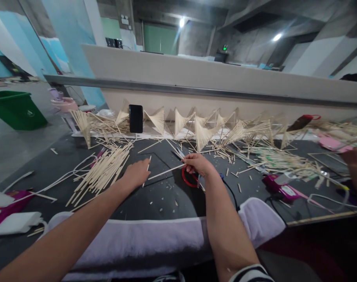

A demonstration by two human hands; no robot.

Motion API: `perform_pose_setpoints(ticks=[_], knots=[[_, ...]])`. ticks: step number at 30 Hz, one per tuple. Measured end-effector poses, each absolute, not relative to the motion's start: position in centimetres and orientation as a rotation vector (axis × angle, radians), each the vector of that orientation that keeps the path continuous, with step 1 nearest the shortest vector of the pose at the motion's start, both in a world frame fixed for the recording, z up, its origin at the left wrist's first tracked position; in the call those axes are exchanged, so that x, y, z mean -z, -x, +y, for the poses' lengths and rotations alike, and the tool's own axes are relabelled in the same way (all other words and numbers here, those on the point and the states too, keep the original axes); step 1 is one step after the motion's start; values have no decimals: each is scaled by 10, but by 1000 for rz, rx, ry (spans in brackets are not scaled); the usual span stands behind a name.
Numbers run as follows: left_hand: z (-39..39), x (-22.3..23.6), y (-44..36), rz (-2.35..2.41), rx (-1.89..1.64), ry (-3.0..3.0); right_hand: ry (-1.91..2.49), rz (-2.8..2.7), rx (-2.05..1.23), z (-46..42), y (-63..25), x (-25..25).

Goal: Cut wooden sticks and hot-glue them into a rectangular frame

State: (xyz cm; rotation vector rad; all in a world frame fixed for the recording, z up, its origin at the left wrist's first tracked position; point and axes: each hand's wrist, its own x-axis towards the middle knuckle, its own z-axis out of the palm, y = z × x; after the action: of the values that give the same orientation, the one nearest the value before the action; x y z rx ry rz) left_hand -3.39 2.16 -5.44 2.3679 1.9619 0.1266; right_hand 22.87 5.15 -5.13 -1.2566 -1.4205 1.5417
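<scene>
My left hand (137, 172) is closed, its fingertips pinching a short thin wooden stick (149, 161) just above the dark tabletop. To its right, my right hand (196, 162) is closed on a longer wooden stick (166, 171) that slants down to the left toward the short one. Beneath the right hand lies a red ring-shaped handle (188, 181), partly covered by the fingers. A heap of loose wooden sticks (103, 170) spreads beside my left forearm. Fan-shaped twisted stick models (200, 135) stand along the back of the table.
A black phone (136, 118) stands upright at the back. White cables (65, 178) and a purple power strip (14, 205) lie left; another purple device (282, 188) is on the right. Another person's hand (356, 168) shows at the right edge. A lilac cloth (155, 239) covers the front edge.
</scene>
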Motion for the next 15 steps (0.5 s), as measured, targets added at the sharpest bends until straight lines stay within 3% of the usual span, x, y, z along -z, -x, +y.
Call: perform_pose_setpoints(ticks=[9, 15], knots=[[11, 46, 88, 1912, 72, -2347, 1236, -1357, -1528, 51, -221, 53], [17, 28, 142, 2309, 211, -2119, 1211, -1404, -1530, 51, -214, 58]])
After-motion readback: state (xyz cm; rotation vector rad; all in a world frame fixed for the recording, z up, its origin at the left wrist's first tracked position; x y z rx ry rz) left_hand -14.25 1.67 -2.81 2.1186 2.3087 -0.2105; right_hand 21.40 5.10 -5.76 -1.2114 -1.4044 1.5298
